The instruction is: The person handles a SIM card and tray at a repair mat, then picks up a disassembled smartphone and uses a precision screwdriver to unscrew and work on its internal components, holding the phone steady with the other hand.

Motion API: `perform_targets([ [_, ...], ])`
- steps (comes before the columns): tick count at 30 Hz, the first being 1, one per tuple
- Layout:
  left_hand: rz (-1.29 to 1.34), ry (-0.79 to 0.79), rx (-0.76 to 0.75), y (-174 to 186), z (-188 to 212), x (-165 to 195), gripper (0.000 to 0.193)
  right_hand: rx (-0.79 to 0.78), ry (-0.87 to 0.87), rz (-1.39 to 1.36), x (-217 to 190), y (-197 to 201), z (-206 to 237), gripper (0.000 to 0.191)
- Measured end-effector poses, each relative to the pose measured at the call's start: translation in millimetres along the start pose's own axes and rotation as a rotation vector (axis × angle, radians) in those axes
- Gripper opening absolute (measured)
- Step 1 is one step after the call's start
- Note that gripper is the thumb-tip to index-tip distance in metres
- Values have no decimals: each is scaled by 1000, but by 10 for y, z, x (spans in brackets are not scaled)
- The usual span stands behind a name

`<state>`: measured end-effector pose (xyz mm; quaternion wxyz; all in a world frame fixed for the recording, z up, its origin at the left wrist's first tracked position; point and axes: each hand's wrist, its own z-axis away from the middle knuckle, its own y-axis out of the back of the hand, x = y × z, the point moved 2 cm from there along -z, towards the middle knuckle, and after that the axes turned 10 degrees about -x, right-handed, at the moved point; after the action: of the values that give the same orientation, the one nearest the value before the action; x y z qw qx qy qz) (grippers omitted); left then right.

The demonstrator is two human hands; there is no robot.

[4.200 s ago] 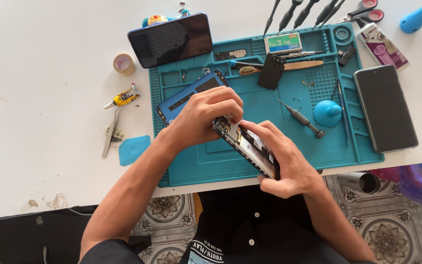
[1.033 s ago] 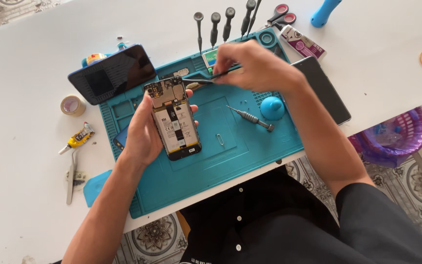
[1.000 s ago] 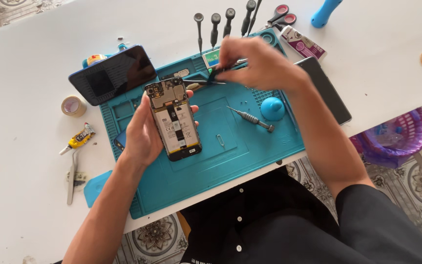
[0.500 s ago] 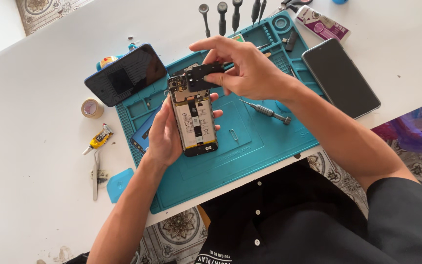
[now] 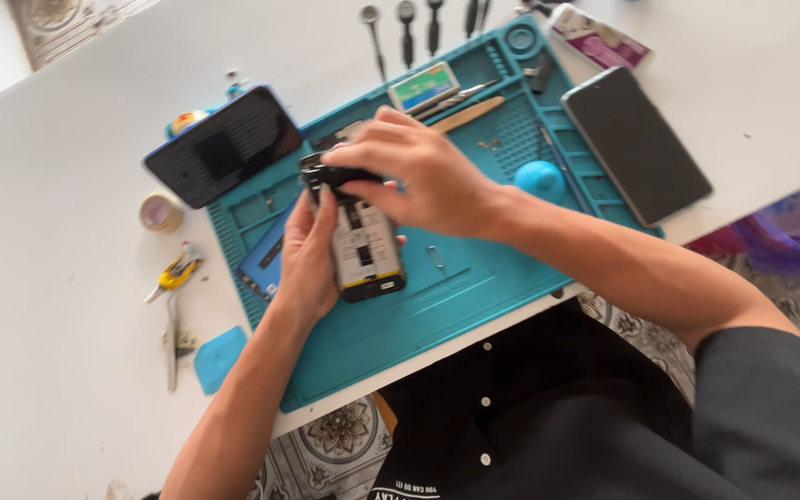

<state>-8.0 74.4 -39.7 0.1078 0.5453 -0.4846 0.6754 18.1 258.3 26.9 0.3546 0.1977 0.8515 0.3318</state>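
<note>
Left hand [image 5: 307,264] cradles the opened phone [image 5: 363,245] from below, just above the teal repair mat [image 5: 474,287] on the counter [image 5: 67,370]. Right hand [image 5: 418,171] pinches a small black part [image 5: 340,174] at the phone's top edge.

the bench [image 5: 67,389] is smooth white laminate, matt, with a few scuffs. the work mat [image 5: 474,287] on it looks like soft teal rubber, dull, moulded with ribs and small trays. the opened phone [image 5: 363,245] in the hands shows bare metal shields and dark circuit parts, a black plastic piece [image 5: 340,174] at its top. two other phones, one to the left [image 5: 224,146] and one to the right [image 5: 636,143], have glossy black glass. the screwdrivers [image 5: 405,23] have shiny metal shafts. the pick [image 5: 219,359] is smooth blue plastic. the shirt [image 5: 604,426] is matt black cloth with pale buttons.
</note>
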Motion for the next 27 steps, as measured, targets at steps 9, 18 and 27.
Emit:
perform_targets([
  [9,-12,-47,89,-178,-10,43,34,-107,-64,113,-193,1194,558,40],
  [18,-38,-48,88,-180,4,87,31,-164,-569,91,-121,1254,1472,25],
  [27,-11,-32,113,-224,24,88,30,-94,-652,406,-447,555,1376,21],
])
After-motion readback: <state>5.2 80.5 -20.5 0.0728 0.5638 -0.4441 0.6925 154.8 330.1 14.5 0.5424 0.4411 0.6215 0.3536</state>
